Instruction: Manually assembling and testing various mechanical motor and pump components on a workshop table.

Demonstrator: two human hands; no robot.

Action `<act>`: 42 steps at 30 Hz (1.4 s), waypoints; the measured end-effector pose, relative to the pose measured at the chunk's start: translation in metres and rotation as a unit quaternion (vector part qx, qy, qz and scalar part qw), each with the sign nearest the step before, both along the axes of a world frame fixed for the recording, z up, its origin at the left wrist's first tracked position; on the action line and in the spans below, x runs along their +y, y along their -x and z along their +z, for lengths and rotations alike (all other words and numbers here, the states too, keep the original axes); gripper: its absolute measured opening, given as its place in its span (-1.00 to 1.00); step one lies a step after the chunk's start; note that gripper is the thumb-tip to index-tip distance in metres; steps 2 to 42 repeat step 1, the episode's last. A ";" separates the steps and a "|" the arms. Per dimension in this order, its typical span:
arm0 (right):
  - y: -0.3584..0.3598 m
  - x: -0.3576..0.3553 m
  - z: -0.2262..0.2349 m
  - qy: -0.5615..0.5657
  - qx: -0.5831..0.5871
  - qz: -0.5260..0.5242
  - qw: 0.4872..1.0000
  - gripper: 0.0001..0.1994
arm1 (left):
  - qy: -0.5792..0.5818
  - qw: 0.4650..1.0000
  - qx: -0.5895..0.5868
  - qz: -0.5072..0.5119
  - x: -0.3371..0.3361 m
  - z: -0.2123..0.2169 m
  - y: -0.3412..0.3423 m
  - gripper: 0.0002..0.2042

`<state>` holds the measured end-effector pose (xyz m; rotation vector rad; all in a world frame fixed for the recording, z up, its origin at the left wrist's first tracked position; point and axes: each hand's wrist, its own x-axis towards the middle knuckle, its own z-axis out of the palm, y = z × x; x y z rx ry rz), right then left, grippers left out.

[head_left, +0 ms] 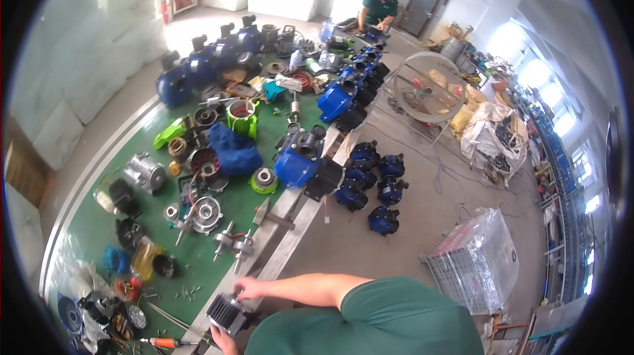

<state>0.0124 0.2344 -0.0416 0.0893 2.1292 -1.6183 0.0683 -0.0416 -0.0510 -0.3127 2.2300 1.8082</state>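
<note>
A dark finned motor (226,315) with a pale metal end rests on the wooden rails at the bottom of the head view. My left hand (225,342) curls against its lower side, fingers on the housing. At the motor's upper edge, my right hand (248,287) has its fingers drawn together around something small and dark that I cannot make out. Close by on the green bench lie an orange-handled screwdriver (162,342), thin metal rods (173,319) and scattered screws (188,293). Shafts with bearings (234,245) and a hammer (272,216) lie farther up.
Blue pumps (295,163) line the rails, with more pumps (385,220) on the floor at right. Motor parts and a blue cloth (232,150) crowd the green bench (142,216). Beyond are a wrapped crate (472,256), a large fan (429,87) and another person (380,8).
</note>
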 end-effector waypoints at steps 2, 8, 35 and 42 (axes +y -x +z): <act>0.003 0.004 0.004 0.003 -0.006 0.000 1.000 -0.64 | -0.006 1.000 0.003 -0.009 0.008 0.000 0.006 -0.68; 0.003 0.004 0.004 0.003 -0.006 0.000 1.000 -0.64 | -0.006 1.000 0.003 -0.009 0.008 0.000 0.006 -0.68; 0.003 0.004 0.004 0.003 -0.006 0.000 1.000 -0.64 | -0.006 1.000 0.003 -0.009 0.008 0.000 0.006 -0.68; 0.003 0.004 0.004 0.003 -0.006 0.000 1.000 -0.64 | -0.006 1.000 0.003 -0.009 0.008 0.000 0.006 -0.68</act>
